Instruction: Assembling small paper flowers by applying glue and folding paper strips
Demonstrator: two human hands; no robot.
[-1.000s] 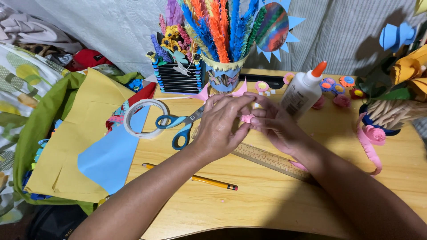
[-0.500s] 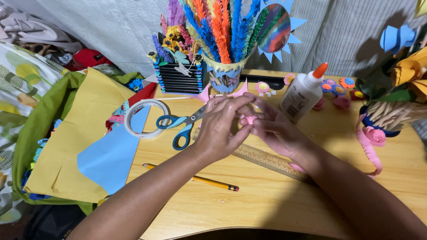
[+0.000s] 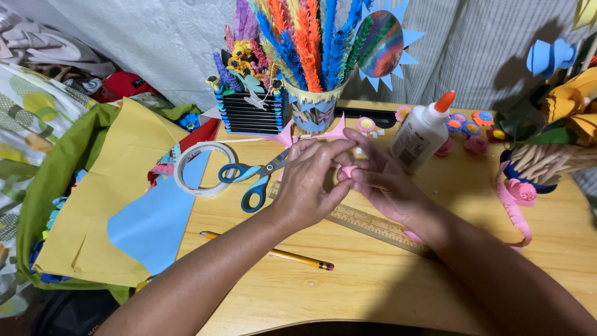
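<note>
Both hands meet over the middle of the wooden table (image 3: 385, 280). My left hand (image 3: 309, 183) and my right hand (image 3: 380, 180) pinch a small pink paper piece (image 3: 348, 170) between their fingertips. Most of that piece is hidden by the fingers. A wooden ruler (image 3: 373, 227) lies under my wrists. Blue-handled scissors (image 3: 252, 182) rest just left of my left hand, next to a roll of white tape (image 3: 204, 169). A white glue bottle (image 3: 424, 132) with an orange cap stands right behind my right hand.
A yellow pencil (image 3: 280, 254) lies near the front. Yellow paper (image 3: 106, 199) and blue paper (image 3: 152, 221) hang off the left edge. A cup of paper feathers (image 3: 311, 68) and a black holder (image 3: 252, 112) stand at the back. Pink frilled strip (image 3: 516, 208) and paper flowers lie right.
The two hands stay in place; only the fingers shift slightly around the pink paper piece.
</note>
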